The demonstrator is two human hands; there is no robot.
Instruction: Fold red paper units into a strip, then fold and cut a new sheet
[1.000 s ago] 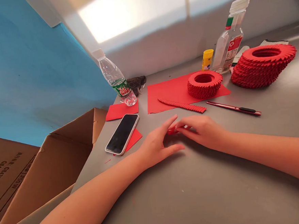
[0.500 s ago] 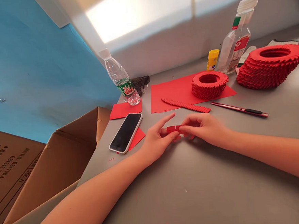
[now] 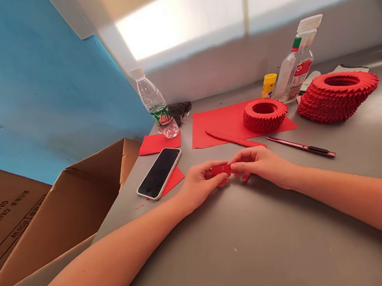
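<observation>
A small folded piece of red paper (image 3: 221,170) is pinched between my left hand (image 3: 202,184) and my right hand (image 3: 261,165), above the grey tabletop. Its ends are in my fingers, so only its middle shows. Just beyond my right hand lies a long, toothed strip of folded red paper units (image 3: 235,139). Farther back, a ring of folded red paper (image 3: 265,116) sits on a red paper sheet (image 3: 210,130). A taller stack of folded red rings (image 3: 337,98) stands to its right.
A black smartphone (image 3: 158,173) lies left of my hands, over a red paper scrap (image 3: 174,180). Behind are a water bottle (image 3: 155,102), glue stick (image 3: 268,85), plastic bottle (image 3: 298,61) and utility knife (image 3: 300,146). A cardboard box (image 3: 68,212) stands beyond the table's left edge.
My fingers have closed further around the red paper piece, hiding more of it. The whole view has shifted slightly as my head moved.
</observation>
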